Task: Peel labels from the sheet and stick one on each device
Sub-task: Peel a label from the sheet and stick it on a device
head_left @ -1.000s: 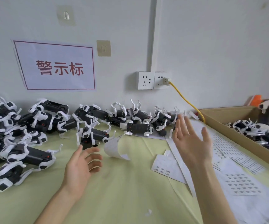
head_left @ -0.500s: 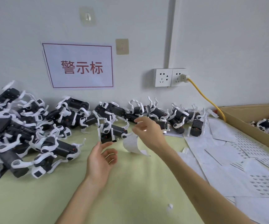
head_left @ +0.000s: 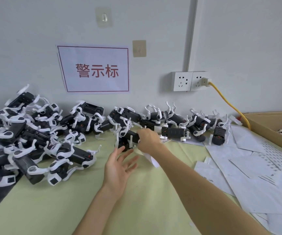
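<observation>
A black device with white clips (head_left: 127, 135) lies apart from the pile, at the middle of the table. My right hand (head_left: 148, 139) has its fingers curled against that device's right end; the fingertips are hidden, and no label shows in them. Just below the device, my left hand (head_left: 120, 167) hovers palm up with spread, straight fingers and holds nothing. A curled white label strip (head_left: 153, 161) lies under my right wrist. Flat label sheets (head_left: 255, 168) cover the table to the right.
Several more devices (head_left: 35, 133) are heaped along the wall and at the left. A cardboard box (head_left: 272, 133) with devices inside stands at the right. A yellow cable (head_left: 228, 102) runs from the wall socket (head_left: 190, 81) down behind the box. The green table cover (head_left: 136, 209) lies in front.
My right hand swung from the sheets at the right over to the single device and closed on it. My left hand opened wider below it. The view shifted left.
</observation>
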Demonstrator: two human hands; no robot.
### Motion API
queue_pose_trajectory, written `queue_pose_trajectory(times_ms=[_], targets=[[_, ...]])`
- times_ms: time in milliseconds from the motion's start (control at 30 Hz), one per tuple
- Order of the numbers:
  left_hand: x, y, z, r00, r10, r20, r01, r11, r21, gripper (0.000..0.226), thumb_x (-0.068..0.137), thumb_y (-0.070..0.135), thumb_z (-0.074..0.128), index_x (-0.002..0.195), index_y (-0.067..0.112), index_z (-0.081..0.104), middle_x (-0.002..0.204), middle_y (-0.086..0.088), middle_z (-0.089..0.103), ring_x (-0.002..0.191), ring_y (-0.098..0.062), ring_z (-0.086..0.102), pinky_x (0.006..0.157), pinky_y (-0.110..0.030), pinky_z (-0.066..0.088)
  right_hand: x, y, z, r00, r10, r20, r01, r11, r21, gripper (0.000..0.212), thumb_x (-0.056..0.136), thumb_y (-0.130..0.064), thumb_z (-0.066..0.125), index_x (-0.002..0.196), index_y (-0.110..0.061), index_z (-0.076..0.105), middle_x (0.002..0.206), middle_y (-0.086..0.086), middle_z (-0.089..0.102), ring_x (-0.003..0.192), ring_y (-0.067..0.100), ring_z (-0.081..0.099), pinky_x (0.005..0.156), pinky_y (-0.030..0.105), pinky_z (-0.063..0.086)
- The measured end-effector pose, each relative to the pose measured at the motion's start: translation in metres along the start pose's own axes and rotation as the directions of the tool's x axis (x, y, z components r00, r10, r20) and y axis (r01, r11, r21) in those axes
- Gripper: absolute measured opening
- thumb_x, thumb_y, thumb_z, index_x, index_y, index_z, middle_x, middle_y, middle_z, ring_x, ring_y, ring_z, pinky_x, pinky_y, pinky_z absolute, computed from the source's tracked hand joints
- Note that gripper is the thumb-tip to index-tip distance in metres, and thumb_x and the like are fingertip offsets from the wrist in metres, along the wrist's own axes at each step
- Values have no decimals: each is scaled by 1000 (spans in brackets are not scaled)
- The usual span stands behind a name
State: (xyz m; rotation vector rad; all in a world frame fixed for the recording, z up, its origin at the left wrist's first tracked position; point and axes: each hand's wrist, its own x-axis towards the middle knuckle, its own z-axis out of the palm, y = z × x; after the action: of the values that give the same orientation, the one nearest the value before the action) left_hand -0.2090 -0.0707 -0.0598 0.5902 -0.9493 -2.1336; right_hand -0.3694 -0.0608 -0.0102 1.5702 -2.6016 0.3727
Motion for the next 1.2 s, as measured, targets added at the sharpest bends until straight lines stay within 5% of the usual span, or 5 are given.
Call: queue_pose_trajectory(times_ms=[333, 467, 667, 900, 1200], targets=[[-4, 1, 2, 999, -41, 9, 41, 998, 44, 38, 107, 33, 44, 130, 9, 62, 124, -12, 72, 104, -30, 75, 84, -42, 54, -20, 12, -68, 909, 33, -415, 74, 968, 239, 30, 94, -14, 48, 115, -16, 69, 90, 7, 70, 89, 30, 58, 86, 38, 43], [-9, -1, 7, 997, -37, 66, 30, 994, 103, 36, 97, 33, 55, 109, 5, 74, 94, -16, 73, 69, -20, 67, 67, -32, 48, -56, 11, -76, 930, 209, -303, 181, 457, 871, 39, 101, -10, 39, 112, -23, 74, 77, -15, 74, 68, 7, 63, 63, 20, 46], [-21, -4, 19, 950, -90, 299, 60, 992, 107, 37, 84, 51, 73, 97, 17, 82, 83, -1, 65, 64, -14, 53, 56, -24, 39, -111, 18, -39, 993, 116, -10, 16, -50, 999, 42, 103, -12, 33, 111, -7, 74, 99, 20, 68, 88, 28, 58, 80, 42, 43], [-26, -6, 21, 928, -138, 346, 74, 979, 190, 76, 59, 74, 83, 109, 16, 76, 90, -9, 60, 64, -17, 51, 53, -25, 37, -142, 16, -14, 991, 133, 17, -21, 28, 999, 36, 98, -21, 39, 104, -9, 72, 87, 33, 61, 74, 30, 52, 59, 34, 41], [-33, -6, 27, 913, -158, 375, 103, 981, 164, 69, 89, 80, 43, 115, 27, 78, 124, -10, 72, 98, -18, 59, 58, -24, 17, -153, 5, -12, 984, 9, -176, 168, 252, 953, 30, 91, -33, 59, 120, -25, 64, 77, -13, 54, 66, 7, 55, 59, 12, 43]])
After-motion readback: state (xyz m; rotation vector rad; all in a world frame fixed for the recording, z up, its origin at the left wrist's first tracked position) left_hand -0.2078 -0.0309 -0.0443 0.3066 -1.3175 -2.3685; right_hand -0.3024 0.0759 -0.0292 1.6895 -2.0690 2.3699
